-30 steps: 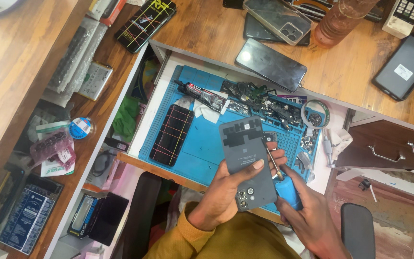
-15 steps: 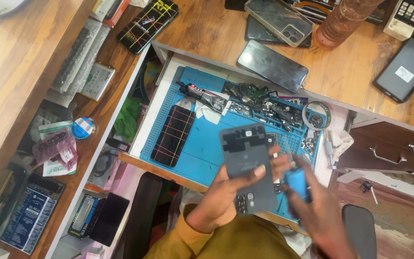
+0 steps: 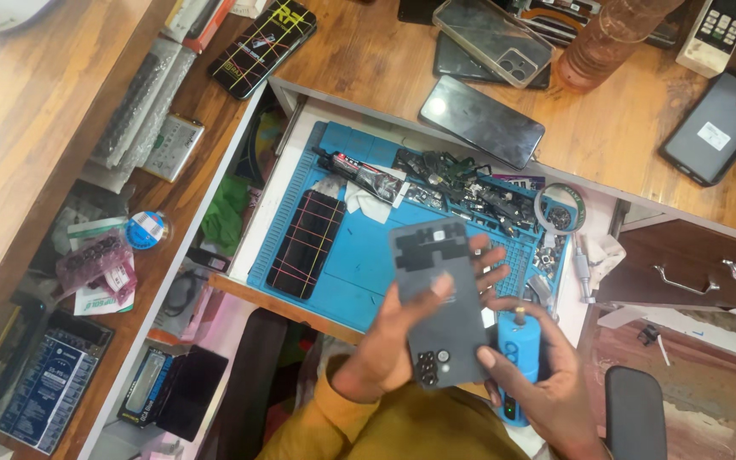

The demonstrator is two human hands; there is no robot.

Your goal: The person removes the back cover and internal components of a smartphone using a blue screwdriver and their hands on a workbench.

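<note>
Lower centre of the frame: the left hand (image 3: pixel 393 345) is closed around a grey rectangular phone body with its back facing up (image 3: pixel 443 302), thumb laid across the panel and fingertips (image 3: pixel 491 274) curled over its right edge. The phone is held tilted above the blue silicone work mat (image 3: pixel 359 264), with the camera cluster at its lower end.

Lower right: the right hand (image 3: pixel 555 383) is wrapped around a blue cylindrical electric screwdriver (image 3: pixel 517 358), held upright just beside the phone's right edge. Its brass-coloured tip points up and the fingers are fully closed on the barrel.

On the mat, left of centre, lies a black phone screen marked with coloured grid lines (image 3: pixel 304 243). Along the mat's upper edge sits a black glue tube (image 3: pixel 359 166), and beside it a heap of small dark phone parts (image 3: pixel 470 187). A roll of tape (image 3: pixel 560 207) rests at the mat's upper right corner.

On the wooden desk top (image 3: pixel 368 60), upper centre, a dark phone lies face up (image 3: pixel 481 121), well apart from the hands. A clear phone case (image 3: pixel 491 38) lies above it. A brownish plastic bottle (image 3: pixel 611 38) stands at upper right.
</note>
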